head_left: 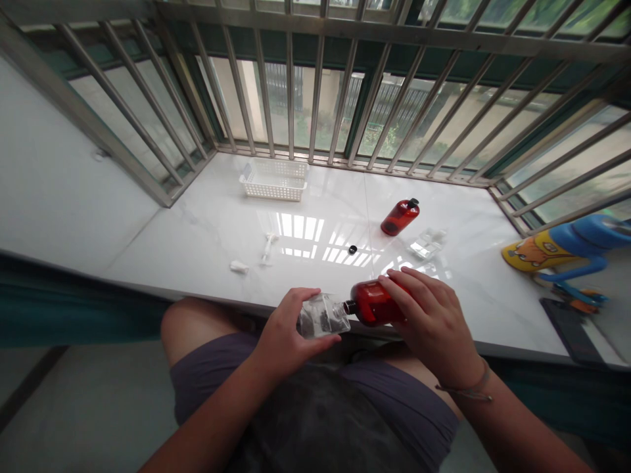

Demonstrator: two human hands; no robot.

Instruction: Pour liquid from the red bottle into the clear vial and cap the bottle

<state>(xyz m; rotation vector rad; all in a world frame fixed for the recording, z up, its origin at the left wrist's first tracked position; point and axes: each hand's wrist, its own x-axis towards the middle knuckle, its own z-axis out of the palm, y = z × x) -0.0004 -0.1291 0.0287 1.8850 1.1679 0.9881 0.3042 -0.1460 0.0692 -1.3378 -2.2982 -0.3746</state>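
My left hand (290, 328) is closed around a clear square bottle (324, 316), tilted on its side with its mouth toward the right. In my right hand (431, 315) is a red bottle (375, 302), tipped so that its dark neck meets the clear bottle's mouth. Whether liquid is flowing between them cannot be made out. A small black cap (352, 249) lies on the white marble-look ledge (325, 187) beyond the bottles. Farther left on it rest a white pump head (269, 248) and a small white piece (239, 267).
A white perforated basket (274, 180) stands at the back. Another red bottle with a black top (399, 217) is near a clear plastic item (427, 244). At right are a yellow and blue water bottle (557, 246) and a dark phone (572, 330). Metal bars (315, 98) enclose the ledge.
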